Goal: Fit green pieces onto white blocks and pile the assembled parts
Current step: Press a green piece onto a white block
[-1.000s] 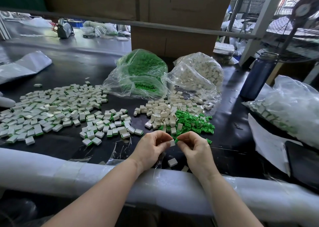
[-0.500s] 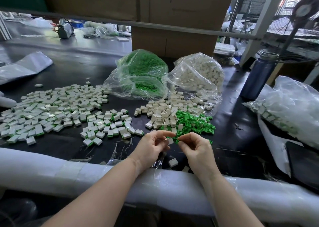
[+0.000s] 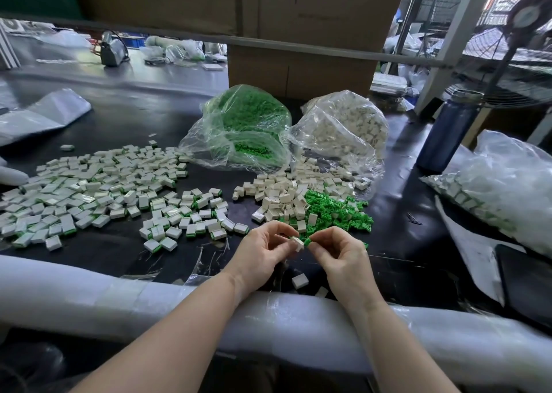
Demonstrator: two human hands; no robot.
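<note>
Both hands have barely shifted since the earlier frames, staying together just above the near table edge, but the white block [image 3: 297,242] is now turned so more of it shows between them. Left hand [image 3: 263,252] pinches the white block at thumb and fingertips; right hand [image 3: 340,254] pinches a green piece [image 3: 307,241] and holds it against the block's right side. Held that way, probably so one hand steadies the block while the other pushes the piece in; the fit looks not yet seated.

Block is small, boxy, off-white, tilted, one corner toward the camera. Green piece is mostly hidden by fingers, only a bright green tip shows.

Just beyond the right hand lies the loose green heap [image 3: 337,213]; loose white blocks [image 3: 280,195] are just beyond both hands, supply kept within easy reach. Finished parts [image 3: 89,195], white with a green edge, spread well off to the left of the left hand, a smaller cluster nearer it. One stray white block [image 3: 300,281] sits on the table below the hands. Bags of green [image 3: 248,130] and white [image 3: 343,127] stock are farther back.
</note>
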